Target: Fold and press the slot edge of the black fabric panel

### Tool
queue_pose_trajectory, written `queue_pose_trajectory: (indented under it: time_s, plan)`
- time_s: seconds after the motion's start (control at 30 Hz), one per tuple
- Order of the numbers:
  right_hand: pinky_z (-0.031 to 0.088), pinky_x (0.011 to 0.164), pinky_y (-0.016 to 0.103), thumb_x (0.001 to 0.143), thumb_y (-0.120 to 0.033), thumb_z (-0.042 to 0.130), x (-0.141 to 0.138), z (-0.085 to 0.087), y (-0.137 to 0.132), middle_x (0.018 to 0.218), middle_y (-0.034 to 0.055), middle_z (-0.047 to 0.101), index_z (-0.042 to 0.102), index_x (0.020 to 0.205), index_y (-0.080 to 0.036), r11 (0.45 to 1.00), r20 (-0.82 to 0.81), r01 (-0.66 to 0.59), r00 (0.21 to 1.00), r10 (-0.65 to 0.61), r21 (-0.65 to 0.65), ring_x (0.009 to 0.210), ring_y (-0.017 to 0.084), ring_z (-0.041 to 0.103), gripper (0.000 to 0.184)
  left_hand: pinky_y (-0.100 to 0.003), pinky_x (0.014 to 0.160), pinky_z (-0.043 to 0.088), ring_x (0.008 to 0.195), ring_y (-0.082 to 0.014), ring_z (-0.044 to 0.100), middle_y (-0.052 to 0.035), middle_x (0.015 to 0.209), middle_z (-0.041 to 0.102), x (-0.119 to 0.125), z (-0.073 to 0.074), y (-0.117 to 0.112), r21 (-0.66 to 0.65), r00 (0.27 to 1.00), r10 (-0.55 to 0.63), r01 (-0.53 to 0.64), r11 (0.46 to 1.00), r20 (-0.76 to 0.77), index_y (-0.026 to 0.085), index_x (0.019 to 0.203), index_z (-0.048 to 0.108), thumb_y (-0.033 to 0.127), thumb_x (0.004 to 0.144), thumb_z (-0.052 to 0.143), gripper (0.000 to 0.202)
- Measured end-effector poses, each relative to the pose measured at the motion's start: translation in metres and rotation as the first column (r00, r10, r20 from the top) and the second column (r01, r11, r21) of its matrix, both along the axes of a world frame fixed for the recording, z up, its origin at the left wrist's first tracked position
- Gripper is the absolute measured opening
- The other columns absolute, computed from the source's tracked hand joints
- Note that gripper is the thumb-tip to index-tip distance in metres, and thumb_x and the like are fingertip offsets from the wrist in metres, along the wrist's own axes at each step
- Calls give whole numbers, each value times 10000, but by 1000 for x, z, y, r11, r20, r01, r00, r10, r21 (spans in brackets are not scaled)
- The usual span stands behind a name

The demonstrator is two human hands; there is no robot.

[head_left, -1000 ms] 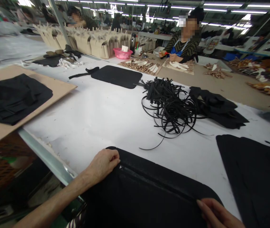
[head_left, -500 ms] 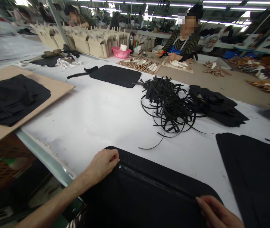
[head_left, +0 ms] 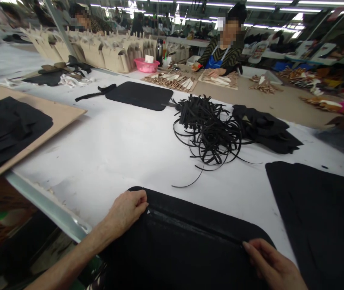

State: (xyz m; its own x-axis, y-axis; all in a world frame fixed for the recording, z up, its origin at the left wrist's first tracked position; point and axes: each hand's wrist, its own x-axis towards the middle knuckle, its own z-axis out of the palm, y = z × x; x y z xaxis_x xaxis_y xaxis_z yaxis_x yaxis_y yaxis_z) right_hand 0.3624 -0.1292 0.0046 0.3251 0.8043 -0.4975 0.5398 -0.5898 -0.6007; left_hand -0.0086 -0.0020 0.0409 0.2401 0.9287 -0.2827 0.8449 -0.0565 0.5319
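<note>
A large black fabric panel (head_left: 184, 245) with rounded corners lies at the near edge of the white table (head_left: 123, 149). My left hand (head_left: 126, 209) is closed in a pinch on the panel's far left corner. My right hand (head_left: 273, 266) rests on the panel's right corner, fingers curled over its seam edge. A tangle of black straps (head_left: 210, 129) lies beyond the panel in the middle of the table.
Another black panel (head_left: 320, 213) lies at the right, and one more (head_left: 138, 94) sits at the far side. Dark fabric pieces (head_left: 262, 127) lie by the straps. A brown board (head_left: 60, 114) with black pieces lies left. A person in a blue apron (head_left: 223, 56) works opposite.
The view has shifted a little to the right and up. Both hands stay on the panel's corners; the right hand has slid slightly left along the edge.
</note>
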Motion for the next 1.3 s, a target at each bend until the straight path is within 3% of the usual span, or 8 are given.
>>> queue_pose_trajectory:
  time_s: [0.27,0.37,0.43,0.53,0.77,0.9,1.13,1.3]
  plan:
    - [283,563,256,838,-627,405,-22,22,3,670,-5,376,499,787,-175,989,28,28,999,-32,143,634,135,348,465,-317,607,286,750,-235,568,-18,780,587,11,3,-10,20,928,-64,76,997,-366,204,967,445,303,929,301,179]
    - [287,562,255,849,-593,388,-24,25,3,684,-3,395,507,826,-174,987,44,34,998,-42,157,634,135,359,436,-325,605,342,793,-218,576,-24,942,581,15,-6,-18,177,920,-91,169,970,-382,212,1033,485,226,943,238,263]
    - [297,563,255,862,-566,367,-25,26,2,694,0,413,505,839,-175,983,58,37,997,-48,178,633,135,372,415,-324,693,402,879,-197,548,-36,1027,557,14,-17,-23,416,929,-161,299,859,-334,188,1024,542,118,906,271,304]
    - [299,559,256,875,-540,361,-27,30,3,687,-2,428,497,833,-179,978,70,39,996,-54,203,627,135,385,388,-322,884,383,994,-205,484,-66,1059,556,9,-33,-26,668,904,-281,427,609,-322,121,1003,605,-7,801,359,343]
    - [291,546,254,860,-546,396,-29,42,8,667,-2,420,521,836,-180,952,64,98,990,-122,289,611,135,373,387,-312,891,392,989,-207,497,-96,1058,592,10,-25,-33,748,869,-269,495,443,-416,74,1007,665,-73,737,329,455]
    - [289,553,258,845,-559,391,-28,38,12,657,-2,441,527,821,-189,964,150,94,980,-134,247,614,139,384,395,-288,868,424,948,-178,533,-76,1020,616,13,-19,-42,734,861,-241,509,449,-449,107,1064,658,-125,676,320,565]
    - [287,588,282,844,-567,343,-31,29,12,659,10,478,503,754,-190,983,264,22,962,-70,183,618,151,406,420,-335,877,471,1001,-220,528,-102,1117,566,17,-26,-52,531,745,-199,611,587,-636,253,1244,546,-77,708,407,644]
    - [296,607,284,848,-538,358,-31,29,10,654,13,481,505,737,-185,977,275,27,957,-87,212,624,153,416,397,-369,848,458,933,-237,521,-112,1069,541,28,-22,-54,476,700,-184,630,614,-690,312,1299,478,-27,720,457,672]
